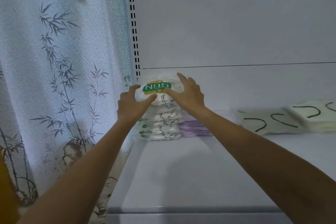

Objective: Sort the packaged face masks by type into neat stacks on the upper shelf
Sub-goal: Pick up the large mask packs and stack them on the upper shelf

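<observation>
Two bare forearms reach in from the bottom edge of view over the front edge of the white shelf [181,172] toward its back left corner. There a stack of N95 packs [160,125] stands against the back panel [236,23], beside the slotted upright [135,32]. The top N95 pack [156,87], with its green label facing the camera, lies on this stack between both hands. The left hand [133,102] grips its left edge, the fingers curled over the pack's side and the thumb stretched along the front just under the label. The right hand [189,92] rests on the pack's right side with spread, fairly straight fingers and the thumb pointing left onto the wrapper. Touching the stack's right side lies a lower pile of purple packs [195,127]. Well apart, toward the shelf's right edge, pale mask packs with black ear loops [272,122] lie flat and overlapping. Left of the shelf hangs a white curtain [54,60] printed with grey bamboo.
</observation>
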`<control>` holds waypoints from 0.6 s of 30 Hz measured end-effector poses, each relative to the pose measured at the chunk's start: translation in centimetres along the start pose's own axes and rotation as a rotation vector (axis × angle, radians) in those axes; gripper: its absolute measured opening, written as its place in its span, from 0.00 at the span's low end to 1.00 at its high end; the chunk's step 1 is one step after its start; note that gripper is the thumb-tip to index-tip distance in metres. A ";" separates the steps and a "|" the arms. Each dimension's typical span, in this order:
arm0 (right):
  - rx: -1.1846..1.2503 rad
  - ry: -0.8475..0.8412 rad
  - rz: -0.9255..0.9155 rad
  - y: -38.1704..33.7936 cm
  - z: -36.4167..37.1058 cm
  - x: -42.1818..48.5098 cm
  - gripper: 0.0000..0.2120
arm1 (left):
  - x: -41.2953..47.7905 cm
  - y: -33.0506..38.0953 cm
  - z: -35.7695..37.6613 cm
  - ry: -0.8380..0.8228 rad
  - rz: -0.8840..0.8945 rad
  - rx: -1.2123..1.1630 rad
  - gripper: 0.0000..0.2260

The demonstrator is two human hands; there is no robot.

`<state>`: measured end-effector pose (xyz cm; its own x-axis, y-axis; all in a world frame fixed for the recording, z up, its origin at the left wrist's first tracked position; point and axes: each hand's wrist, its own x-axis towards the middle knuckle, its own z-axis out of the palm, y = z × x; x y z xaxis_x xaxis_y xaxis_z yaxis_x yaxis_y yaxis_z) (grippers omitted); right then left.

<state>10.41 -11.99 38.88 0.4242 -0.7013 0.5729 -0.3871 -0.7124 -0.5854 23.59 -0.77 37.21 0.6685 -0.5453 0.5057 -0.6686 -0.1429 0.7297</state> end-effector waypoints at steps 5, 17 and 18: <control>-0.193 -0.058 -0.200 -0.3 -0.5 -1.1 0.38 | -1.2 1.0 -1.3 0.167 0.069 0.006 0.17; -0.225 -0.029 -0.050 0.5 1.1 -0.3 0.26 | -2.2 1.6 -0.5 -0.271 0.105 0.071 0.26; -0.230 -0.029 -0.062 0.7 1.1 -0.2 0.26 | -2.2 1.6 -0.5 -0.272 0.123 0.087 0.27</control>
<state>11.02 -12.32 37.75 0.4748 -0.6575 0.5850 -0.5347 -0.7435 -0.4016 21.22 0.64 37.52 0.4776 -0.7619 0.4375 -0.7722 -0.1265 0.6227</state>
